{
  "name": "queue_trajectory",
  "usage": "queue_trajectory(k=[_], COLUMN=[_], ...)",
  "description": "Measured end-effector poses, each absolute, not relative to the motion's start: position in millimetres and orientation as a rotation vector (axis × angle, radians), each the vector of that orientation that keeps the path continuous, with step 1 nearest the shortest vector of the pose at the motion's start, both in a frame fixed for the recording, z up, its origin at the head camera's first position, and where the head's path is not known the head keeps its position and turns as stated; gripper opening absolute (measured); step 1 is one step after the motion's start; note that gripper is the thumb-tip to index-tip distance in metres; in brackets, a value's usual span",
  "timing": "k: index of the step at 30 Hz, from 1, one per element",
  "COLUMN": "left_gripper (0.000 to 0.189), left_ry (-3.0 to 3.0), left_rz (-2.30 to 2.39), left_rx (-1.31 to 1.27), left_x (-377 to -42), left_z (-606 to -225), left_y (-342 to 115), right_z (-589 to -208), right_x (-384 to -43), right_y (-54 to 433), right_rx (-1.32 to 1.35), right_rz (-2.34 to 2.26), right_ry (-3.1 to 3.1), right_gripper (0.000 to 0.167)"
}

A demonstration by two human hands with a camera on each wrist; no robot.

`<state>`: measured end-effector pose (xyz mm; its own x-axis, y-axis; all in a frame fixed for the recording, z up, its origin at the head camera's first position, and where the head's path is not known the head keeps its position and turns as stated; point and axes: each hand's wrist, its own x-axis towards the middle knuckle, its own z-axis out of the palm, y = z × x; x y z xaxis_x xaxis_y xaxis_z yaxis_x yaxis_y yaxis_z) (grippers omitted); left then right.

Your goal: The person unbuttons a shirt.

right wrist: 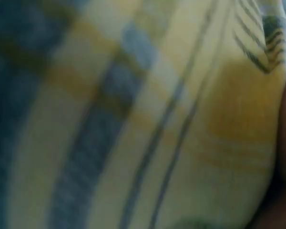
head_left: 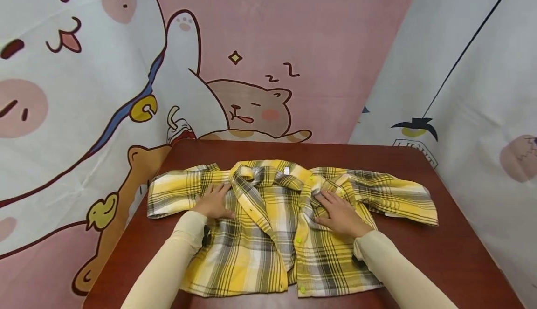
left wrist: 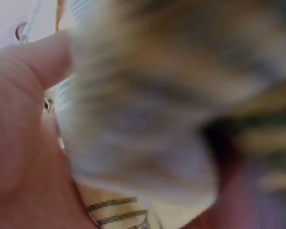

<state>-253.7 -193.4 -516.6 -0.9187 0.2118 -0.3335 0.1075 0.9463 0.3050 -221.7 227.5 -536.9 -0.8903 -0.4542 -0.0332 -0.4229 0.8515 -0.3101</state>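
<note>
A yellow, white and grey plaid shirt point(head_left: 243, 248) lies spread on the table with its front open, sleeves out to both sides and collar at the far end. My left hand point(head_left: 215, 202) rests on the chest near the left sleeve, fingers extended toward the collar. On the other front panel, beside the button strip, my right hand point(head_left: 341, 216) lies with fingers extended. Blurred plaid cloth point(left wrist: 143, 133) fills much of the left wrist view and hides the fingertips. Cloth point(right wrist: 181, 119) also covers most of the right wrist view, with only a sliver of skin at its right edge.
The reddish-brown table point(head_left: 419, 262) has its far edge just beyond the collar. Behind it hangs a cloth backdrop point(head_left: 327, 57) with cartoon animals, and a pale curtain point(head_left: 482, 90) borders the right side.
</note>
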Motion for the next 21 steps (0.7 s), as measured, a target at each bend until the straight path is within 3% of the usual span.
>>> queue_trajectory(k=[6,9,13,19,21], left_gripper=[0.106,0.093,0.078,0.075,0.078], left_ry=[2.677,2.706,2.747,2.431,2.304], left_rz=[0.393,0.449,0.772,1.747,1.886], left_rx=[0.193,0.229,0.180,-0.332,-0.459], left_x=[-257.2,-254.2,-258.6,-287.2,-295.9], left_z=[-506.1,-504.5,-505.6,-511.4,-515.0], left_y=[-199.9,-189.0,-167.0,-141.9,-139.2], right_z=[-537.9,-527.0,-511.1,-517.6,-523.7], right_x=[-219.1,-212.0,-191.5,-166.3,-162.1], right_y=[242.7,223.5,175.9,120.7,113.9], right_rx=[-0.679,-0.660,-0.701,-0.793,-0.835], right_rz=[-0.524,-0.567,-0.781,-0.856,-0.776], right_ry=[2.949,3.074,3.069,2.672,2.684], right_gripper=[0.074,0.056,0.017,0.037,0.033])
